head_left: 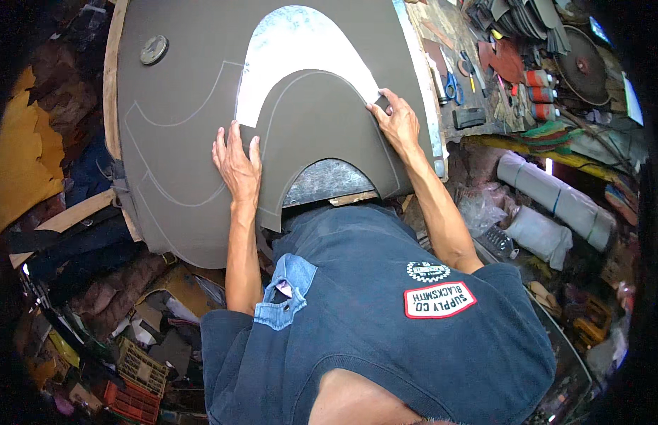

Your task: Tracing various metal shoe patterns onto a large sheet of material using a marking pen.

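Observation:
A bright, shiny arch-shaped template (pixel 290 44) lies flat on a dark grey-brown sheet (pixel 194 156). Its two ends point toward me. My left hand (pixel 238 164) rests with stretched fingers on the sheet, fingertips at the template's left end. At the right end, my right hand (pixel 398 124) has its thumb and fingers bent in and pressed at the template's tip. Pale drawn outlines of curved shapes run over the sheet, one beneath and inside the arch. A curved cut-out at the sheet's near edge bares a grey metallic surface (pixel 329 182).
A round tin-like object (pixel 154 49) sits at the sheet's far left. On the right-hand bench lie blue-handled scissors (pixel 453 91), a dark block (pixel 469 118) and several red-and-white bottles (pixel 541 95). White wrapped rolls (pixel 555 198) lie to the right; crates (pixel 141 368) stand lower left.

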{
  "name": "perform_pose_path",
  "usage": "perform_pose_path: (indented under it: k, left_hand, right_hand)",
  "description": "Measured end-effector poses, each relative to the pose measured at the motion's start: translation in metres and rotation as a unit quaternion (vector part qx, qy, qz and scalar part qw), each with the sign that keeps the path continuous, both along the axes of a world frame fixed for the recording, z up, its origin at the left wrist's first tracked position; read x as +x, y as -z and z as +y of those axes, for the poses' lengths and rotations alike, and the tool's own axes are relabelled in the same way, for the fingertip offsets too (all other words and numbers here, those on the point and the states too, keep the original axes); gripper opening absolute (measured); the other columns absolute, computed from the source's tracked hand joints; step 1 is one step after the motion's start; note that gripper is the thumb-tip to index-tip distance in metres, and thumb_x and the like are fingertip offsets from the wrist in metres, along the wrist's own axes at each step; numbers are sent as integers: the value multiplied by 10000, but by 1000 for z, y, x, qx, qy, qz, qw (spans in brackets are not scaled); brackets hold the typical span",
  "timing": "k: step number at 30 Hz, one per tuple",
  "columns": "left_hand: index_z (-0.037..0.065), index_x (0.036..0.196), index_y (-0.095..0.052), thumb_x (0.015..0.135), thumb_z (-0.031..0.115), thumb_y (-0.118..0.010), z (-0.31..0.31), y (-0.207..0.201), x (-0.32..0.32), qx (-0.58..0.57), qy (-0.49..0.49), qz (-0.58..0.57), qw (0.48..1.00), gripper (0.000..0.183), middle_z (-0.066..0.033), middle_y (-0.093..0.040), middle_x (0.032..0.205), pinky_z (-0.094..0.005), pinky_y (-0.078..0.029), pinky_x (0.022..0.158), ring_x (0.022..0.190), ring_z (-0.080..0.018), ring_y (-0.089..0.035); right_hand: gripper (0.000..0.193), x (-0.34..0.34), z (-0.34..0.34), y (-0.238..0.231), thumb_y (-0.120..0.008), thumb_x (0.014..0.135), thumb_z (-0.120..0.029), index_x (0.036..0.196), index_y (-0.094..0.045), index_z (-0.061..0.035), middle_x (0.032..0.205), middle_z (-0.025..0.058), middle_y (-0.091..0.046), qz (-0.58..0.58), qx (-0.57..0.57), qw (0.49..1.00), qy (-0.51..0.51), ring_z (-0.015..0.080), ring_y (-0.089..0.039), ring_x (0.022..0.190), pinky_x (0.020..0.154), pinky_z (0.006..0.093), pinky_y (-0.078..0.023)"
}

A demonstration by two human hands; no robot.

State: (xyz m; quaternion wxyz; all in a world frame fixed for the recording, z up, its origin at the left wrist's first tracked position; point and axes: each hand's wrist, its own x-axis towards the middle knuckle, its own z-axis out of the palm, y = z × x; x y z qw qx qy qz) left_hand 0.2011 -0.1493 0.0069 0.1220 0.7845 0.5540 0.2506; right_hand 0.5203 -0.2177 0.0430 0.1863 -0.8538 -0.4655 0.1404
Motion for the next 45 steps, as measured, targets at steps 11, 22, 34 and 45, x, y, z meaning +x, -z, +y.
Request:
perform_pose_path:
  k: [11,22,34,45]
  left_hand:
    - [36,1335,-481,894,250,-627,-1,-3,-1,-8,2,-11,1000,512,-189,-534,1302,-517,-287,1083,1291,-360,-420]
    - [28,1377,-402,858,223,-645,-1,0,-6,-5,-4,-37,999,605,-150,-495,1364,-524,-272,1089,1312,-362,-393]
    - [-9,1372,-400,867,248,-639,3,0,-10,-20,35,-23,999,615,-176,-483,1372,-538,-265,1080,1325,-386,-365]
    - [15,1395,-374,874,265,-635,4,4,-10,-2,46,13,999,634,-142,-491,1386,-533,-271,1078,1320,-383,-379]
  right_hand:
    - [470,0,-3,8,-729,779,-414,1170,-632,-171,808,85,-605,-7,13,1000,14,240,-610,755,684,379,-493]
    - [474,-3,1,0,-719,794,-416,1182,-627,-159,835,107,-603,12,-16,1000,8,258,-606,784,697,396,-485]
    - [510,-14,-7,4,-729,775,-444,1186,-629,-160,1075,130,-652,-2,4,999,37,258,-643,897,798,389,-509]
    - [466,-14,-5,5,-724,775,-446,1161,-645,-199,905,101,-638,-26,-11,998,62,264,-641,858,752,414,-510]
